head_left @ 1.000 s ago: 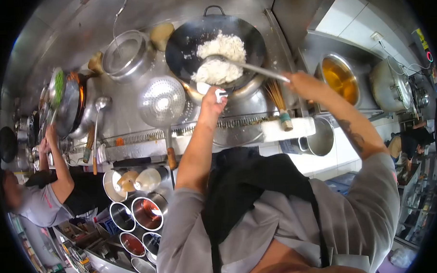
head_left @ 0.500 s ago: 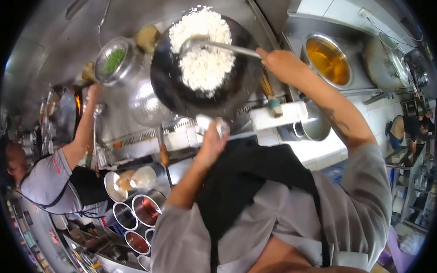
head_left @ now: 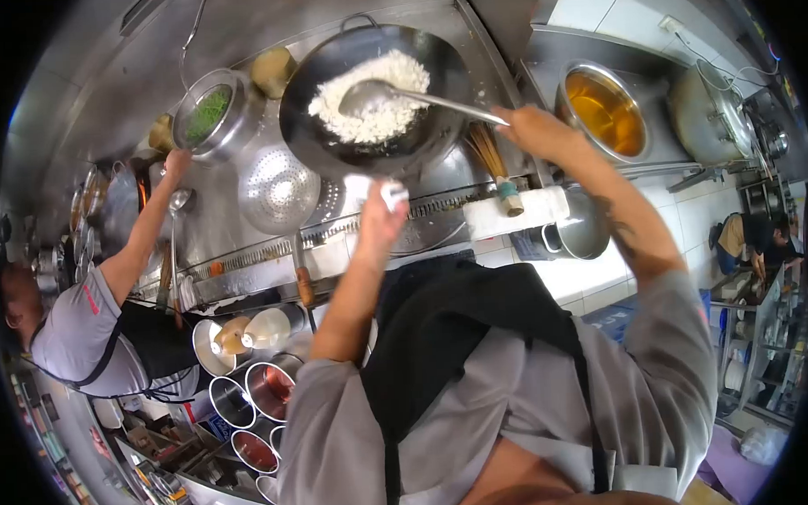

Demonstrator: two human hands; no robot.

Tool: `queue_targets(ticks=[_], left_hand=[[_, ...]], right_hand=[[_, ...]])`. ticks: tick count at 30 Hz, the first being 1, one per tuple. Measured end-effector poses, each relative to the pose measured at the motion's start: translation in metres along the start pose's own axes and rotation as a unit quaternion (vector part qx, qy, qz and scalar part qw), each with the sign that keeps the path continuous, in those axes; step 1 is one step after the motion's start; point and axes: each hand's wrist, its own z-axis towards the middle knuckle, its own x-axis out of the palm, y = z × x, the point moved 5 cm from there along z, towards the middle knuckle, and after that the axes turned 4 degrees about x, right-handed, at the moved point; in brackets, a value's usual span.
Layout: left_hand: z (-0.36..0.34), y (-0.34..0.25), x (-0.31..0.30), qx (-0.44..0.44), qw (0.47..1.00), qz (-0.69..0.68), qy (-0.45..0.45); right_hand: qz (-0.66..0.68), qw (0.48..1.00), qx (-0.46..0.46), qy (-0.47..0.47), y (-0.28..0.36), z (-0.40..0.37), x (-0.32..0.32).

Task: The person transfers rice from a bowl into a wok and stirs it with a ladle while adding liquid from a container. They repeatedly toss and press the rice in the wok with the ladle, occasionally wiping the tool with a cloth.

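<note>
A large black wok [head_left: 446, 60] with white rice [head_left: 402, 70] in it sits in front of me. My left hand [head_left: 381, 222] is closed on a white cloth [head_left: 393, 196] at the wok's near rim; whether a wok handle lies under the cloth is hidden. My right hand [head_left: 542, 134] grips the end of a long-handled metal ladle [head_left: 452, 104], whose bowl rests in the rice. A round perforated strainer [head_left: 280, 190] lies on the steel stovetop just left of the wok.
A pot of amber liquid [head_left: 606, 112] stands at right, and a bamboo brush [head_left: 499, 178] lies near a white cloth [head_left: 516, 213]. At left, a co-worker's hand [head_left: 177, 162] is beside a bowl of chopped greens [head_left: 208, 115]. Several containers [head_left: 271, 389] stand below.
The rice, spread up past the far rim before, now lies lower inside the wok. My left hand has moved forward with the cloth, and the wok's far handle has come into sight.
</note>
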Motion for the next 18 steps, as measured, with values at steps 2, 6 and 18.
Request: queue_targets(ticks=[2,6,18], left_hand=[[-0.021,0.044,-0.041,-0.046,0.999,-0.001,-0.023],[-0.041,0.015,-0.009,-0.008,0.997,0.045,-0.060],[0.098,-0.038,-0.006,0.008,0.999,0.025,-0.040]], right_hand=[[-0.018,0.998,0.015,-0.053,0.006,-0.013,0.004],[0.052,0.985,-0.006,-0.163,0.023,-0.049,-0.010],[0.723,0.683,0.090,0.045,0.023,-0.052,-0.069]])
